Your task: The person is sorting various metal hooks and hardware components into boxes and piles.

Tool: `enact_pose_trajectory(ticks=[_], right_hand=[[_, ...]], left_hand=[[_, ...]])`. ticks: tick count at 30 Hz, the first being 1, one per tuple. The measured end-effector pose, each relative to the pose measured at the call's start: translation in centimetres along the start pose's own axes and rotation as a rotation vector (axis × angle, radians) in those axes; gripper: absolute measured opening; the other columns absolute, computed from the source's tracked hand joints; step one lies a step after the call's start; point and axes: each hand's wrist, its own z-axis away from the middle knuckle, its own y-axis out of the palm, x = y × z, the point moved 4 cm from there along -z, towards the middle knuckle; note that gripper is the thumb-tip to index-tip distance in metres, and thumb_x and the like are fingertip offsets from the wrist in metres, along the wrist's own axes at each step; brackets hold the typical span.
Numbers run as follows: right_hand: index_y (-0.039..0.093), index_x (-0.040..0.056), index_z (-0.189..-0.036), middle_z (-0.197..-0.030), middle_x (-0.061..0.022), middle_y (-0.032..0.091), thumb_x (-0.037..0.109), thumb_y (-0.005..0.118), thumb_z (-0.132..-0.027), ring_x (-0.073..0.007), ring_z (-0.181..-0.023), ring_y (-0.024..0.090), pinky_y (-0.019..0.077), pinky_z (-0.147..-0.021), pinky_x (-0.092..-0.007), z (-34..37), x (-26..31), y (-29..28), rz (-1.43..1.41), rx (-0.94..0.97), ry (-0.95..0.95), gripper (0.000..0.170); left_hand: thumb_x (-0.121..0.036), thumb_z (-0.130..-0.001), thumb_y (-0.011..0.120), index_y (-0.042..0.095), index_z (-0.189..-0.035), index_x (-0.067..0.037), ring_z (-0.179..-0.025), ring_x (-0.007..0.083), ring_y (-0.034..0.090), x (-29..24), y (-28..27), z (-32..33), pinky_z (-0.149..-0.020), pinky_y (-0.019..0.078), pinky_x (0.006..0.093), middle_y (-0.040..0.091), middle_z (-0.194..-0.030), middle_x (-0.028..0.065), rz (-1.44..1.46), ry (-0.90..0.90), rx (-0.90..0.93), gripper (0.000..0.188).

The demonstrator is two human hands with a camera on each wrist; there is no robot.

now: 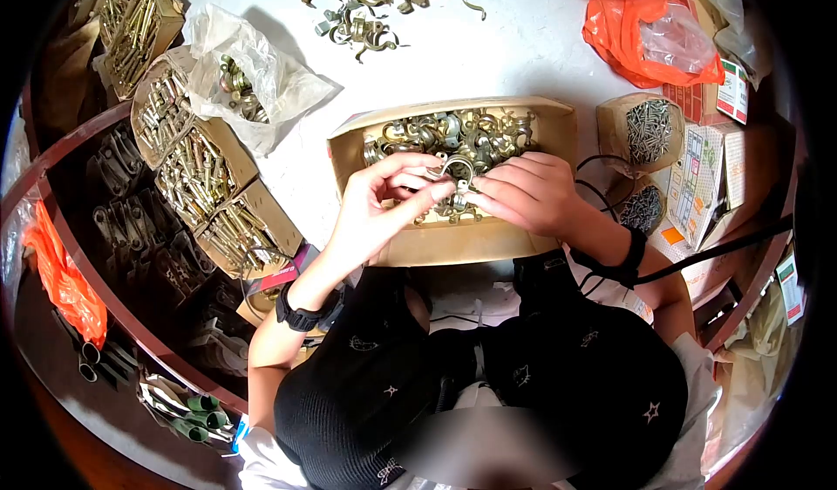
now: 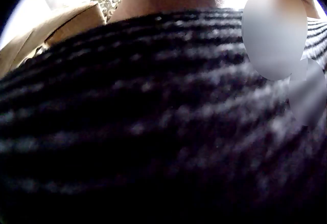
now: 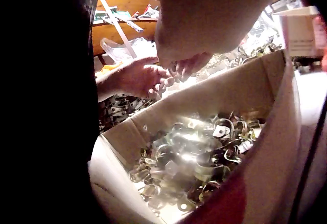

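Observation:
A curved metal clamp (image 1: 457,167) is held between both hands over an open cardboard box (image 1: 488,244) full of similar clamps. On its left side, the thumb and curled fingers of my left hand (image 1: 384,204) pinch it. My right hand (image 1: 534,195) grips its right side with the fingertips, close to the left thumb. In the right wrist view the left hand (image 3: 135,79) and the right hand (image 3: 204,22) meet above the box wall (image 3: 214,93); the clamp is hard to make out there. Dark ribbed cloth (image 2: 153,121) fills most of the left wrist view and hides the left hand.
Loose clamps (image 1: 357,30) lie beyond the box. To the left are a clear plastic bag (image 1: 283,89) and cartons of long bolts (image 1: 196,172). At right stand a carton of screws (image 1: 648,131) and an orange bag (image 1: 610,41). A black cable (image 1: 715,250) runs by the right wrist.

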Motion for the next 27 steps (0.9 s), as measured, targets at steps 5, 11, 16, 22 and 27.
enact_pose_trajectory(ticks=[5,11,16,22,27], right_hand=[[0.064,0.0102,-0.087,-0.077,0.0,0.06,0.025,0.075,-0.073,-0.0138,-0.064,0.057,0.044,-0.057,-0.0263,0.0,0.2,0.3,-0.086,0.1,-0.026,0.023],[0.064,0.0076,-0.09,-0.075,-0.0037,0.06,0.029,0.073,-0.076,-0.0192,-0.064,0.059,0.0463,-0.056,-0.0306,0.2,-0.7,1.4,-0.363,0.27,0.32,0.027],[0.066,0.0067,-0.093,-0.077,-0.007,0.062,0.026,0.07,-0.079,-0.0221,-0.065,0.06,0.0485,-0.059,-0.0332,0.7,-1.1,2.2,-0.48,0.446,0.336,0.024],[0.068,0.0023,-0.098,-0.075,-0.0085,0.061,0.018,0.069,-0.082,-0.0171,-0.062,0.056,0.0446,-0.057,-0.0291,0.4,-1.5,1.8,-0.758,0.311,0.635,0.023],[0.07,0.0019,-0.096,-0.073,-0.0069,0.062,0.015,0.07,-0.082,-0.0132,-0.06,0.053,0.0419,-0.054,-0.0267,-0.3,-1.5,1.8,-0.784,0.232,0.686,0.019]], left_hand=[[-0.003,-0.091,0.058,0.06,-0.113,0.004,-0.092,0.0134,0.065,2.6,-0.5,0.0,-0.079,0.0511,0.0232,0.067,-0.101,0.011,0.221,-0.055,-0.001,0.023],[-0.006,-0.086,0.064,0.065,-0.106,0.0,-0.076,0.0154,0.064,1.1,0.1,0.9,-0.072,0.0516,0.0271,0.067,-0.095,0.0111,-0.255,0.157,0.025,0.021],[-0.007,-0.084,0.065,0.065,-0.105,0.0,-0.075,0.0203,0.065,1.4,0.3,1.1,-0.07,0.0519,0.0296,0.067,-0.092,0.0116,-0.421,0.231,0.048,0.022],[-0.005,-0.083,0.067,0.066,-0.108,0.001,-0.074,0.0148,0.061,0.6,0.8,1.1,-0.07,0.0496,0.0259,0.067,-0.089,0.0102,-0.416,0.332,-0.119,0.026],[-0.002,-0.082,0.068,0.067,-0.108,0.0,-0.077,0.011,0.06,0.8,0.3,0.5,-0.071,0.049,0.0236,0.066,-0.09,0.0081,-0.193,0.258,-0.203,0.026]])
